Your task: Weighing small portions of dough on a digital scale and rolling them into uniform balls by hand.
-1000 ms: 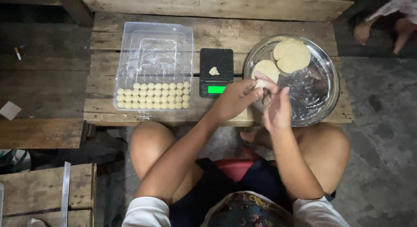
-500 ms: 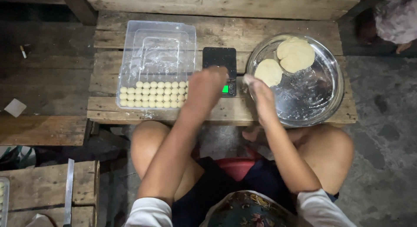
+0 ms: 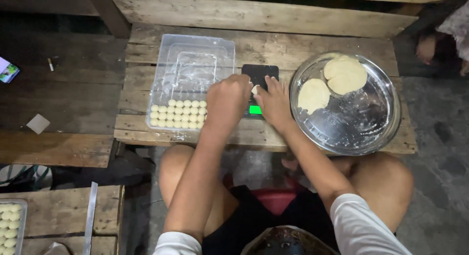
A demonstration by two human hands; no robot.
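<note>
**Dough balls being portioned on a scale, tray partly filled**

Dough balls (image 3: 178,113) fill only the near end of a clear plastic tray (image 3: 193,54) on the left half of a rough wooden pallet table (image 3: 273,45). They sit in three neat rows; about seven or eight show in each row, roughly twenty-three in all, though the left forearm hides the right end of the rows. Most of the tray, the far part, is bare and dusted with flour, so by this look the portioning is well short of half done.

Moving right, the left hand (image 3: 227,101) hovers over the tray's right edge, fingers curled loosely downward; whether it grips anything cannot be told. Just beside it, one small black digital scale (image 3: 259,74) sits mid-table with a green lit display (image 3: 255,109). One small pale piece of dough (image 3: 254,90) rests on the scale, between the two hands. The right hand (image 3: 276,103) lies on the scale, fingertips pinched at that piece.

Further right, one round metal pan (image 3: 361,123) holds two flattened rounds of dough (image 3: 330,84), overlapping slightly at its far side: stock still to be divided.

At the bottom left corner, a second tray (image 3: 10,225) with more dough balls is partly in view, too cut off to count.
</note>
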